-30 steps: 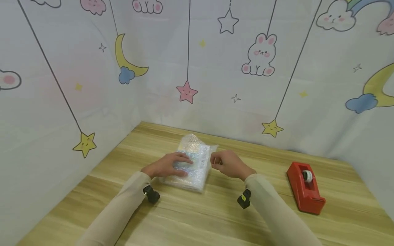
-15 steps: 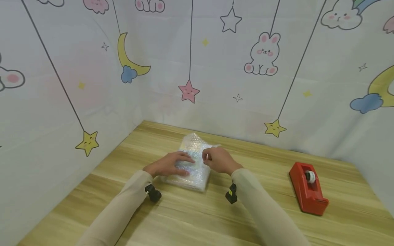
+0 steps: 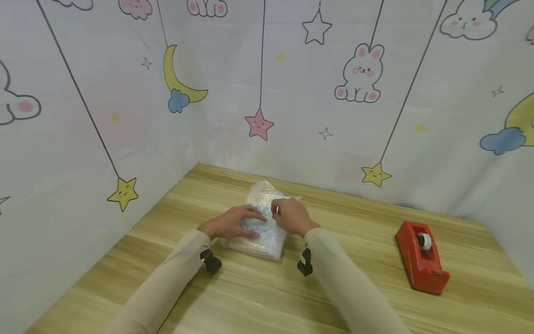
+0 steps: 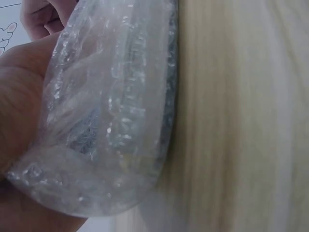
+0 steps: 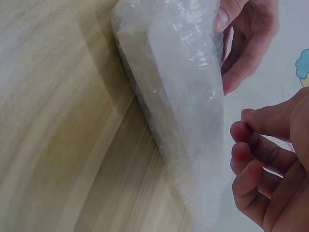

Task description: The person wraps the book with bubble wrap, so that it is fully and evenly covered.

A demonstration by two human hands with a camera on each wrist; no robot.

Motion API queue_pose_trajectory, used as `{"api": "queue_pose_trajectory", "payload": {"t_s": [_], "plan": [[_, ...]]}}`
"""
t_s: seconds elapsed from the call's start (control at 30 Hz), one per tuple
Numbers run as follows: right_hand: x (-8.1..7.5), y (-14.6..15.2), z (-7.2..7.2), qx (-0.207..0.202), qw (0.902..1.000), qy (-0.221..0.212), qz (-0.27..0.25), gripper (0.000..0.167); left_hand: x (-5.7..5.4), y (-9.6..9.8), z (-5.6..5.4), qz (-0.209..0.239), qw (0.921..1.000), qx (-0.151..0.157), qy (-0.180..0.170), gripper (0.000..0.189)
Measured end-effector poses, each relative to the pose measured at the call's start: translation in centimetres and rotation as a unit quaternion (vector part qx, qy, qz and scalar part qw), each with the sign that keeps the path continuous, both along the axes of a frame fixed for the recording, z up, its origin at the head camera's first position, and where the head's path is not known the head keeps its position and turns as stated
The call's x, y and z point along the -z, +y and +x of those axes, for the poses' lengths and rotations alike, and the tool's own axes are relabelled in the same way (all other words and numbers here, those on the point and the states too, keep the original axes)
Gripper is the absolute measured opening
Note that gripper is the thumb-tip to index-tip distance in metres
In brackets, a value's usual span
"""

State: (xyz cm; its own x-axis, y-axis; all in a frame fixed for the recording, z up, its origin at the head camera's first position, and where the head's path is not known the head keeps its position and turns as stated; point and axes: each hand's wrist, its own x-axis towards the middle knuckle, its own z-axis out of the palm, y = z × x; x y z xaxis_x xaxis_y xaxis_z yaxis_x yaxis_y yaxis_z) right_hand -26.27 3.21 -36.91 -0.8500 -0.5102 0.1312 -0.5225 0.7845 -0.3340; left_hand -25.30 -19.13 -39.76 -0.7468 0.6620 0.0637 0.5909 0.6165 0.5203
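A flat parcel in bubble wrap [image 3: 269,245] lies on the wooden table, with blue and yellowish colour showing through. My left hand [image 3: 233,221] rests on its left part, fingers spread and fairly straight. Over its right part hovers my right hand [image 3: 294,217], fingers curled and thumb near the index fingertip. In the right wrist view this right hand [image 5: 275,169] is apart from the bubble wrap [image 5: 188,92]; I make out nothing between its fingertips. Folded layers of the bubble wrap [image 4: 125,92] fill the left wrist view, beside my left palm [image 4: 19,106].
A red tape dispenser [image 3: 421,257] with a roll of tape [image 3: 424,241] stands on the table [image 3: 359,241] to the right. White cloth walls [image 3: 300,157] printed with stars, moons and a rabbit enclose the table at the back and sides.
My right hand has moved left from the parcel's right edge to above its surface, fingers still curled. My left hand has stayed on the parcel. The head view has shifted slightly.
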Motion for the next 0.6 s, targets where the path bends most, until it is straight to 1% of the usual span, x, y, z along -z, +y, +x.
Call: {"api": "queue_pose_trajectory", "payload": {"t_s": [0.1,0.17,0.37,0.43,0.47,0.6], "plan": [[0.4,0.0,-0.3,0.000,0.9998,-0.009,-0.015,0.009,0.0,0.1,-0.1,-0.003,1.0000,-0.002,-0.002,0.048],[0.6,-0.2,-0.5,-0.007,0.9997,-0.010,-0.020,0.008,0.1,0.2,-0.1,-0.005,1.0000,-0.002,0.002,0.047],[0.7,-0.6,-0.7,-0.009,0.9995,-0.009,-0.028,0.008,0.2,0.2,-0.3,-0.009,0.9999,-0.003,0.012,0.046],[0.8,-0.7,-0.9,-0.006,0.9995,-0.007,-0.032,0.008,0.2,0.3,-0.4,-0.010,0.9999,-0.008,0.007,0.045],[0.9,-0.7,-0.9,-0.003,0.9995,-0.008,-0.030,0.007,0.2,0.3,-0.4,-0.008,0.9999,-0.013,-0.001,0.045],[1.4,-0.8,-1.2,0.009,0.9987,-0.031,-0.039,0.007,0.1,0.4,-0.6,0.009,0.9990,-0.030,-0.032,0.053]]}}
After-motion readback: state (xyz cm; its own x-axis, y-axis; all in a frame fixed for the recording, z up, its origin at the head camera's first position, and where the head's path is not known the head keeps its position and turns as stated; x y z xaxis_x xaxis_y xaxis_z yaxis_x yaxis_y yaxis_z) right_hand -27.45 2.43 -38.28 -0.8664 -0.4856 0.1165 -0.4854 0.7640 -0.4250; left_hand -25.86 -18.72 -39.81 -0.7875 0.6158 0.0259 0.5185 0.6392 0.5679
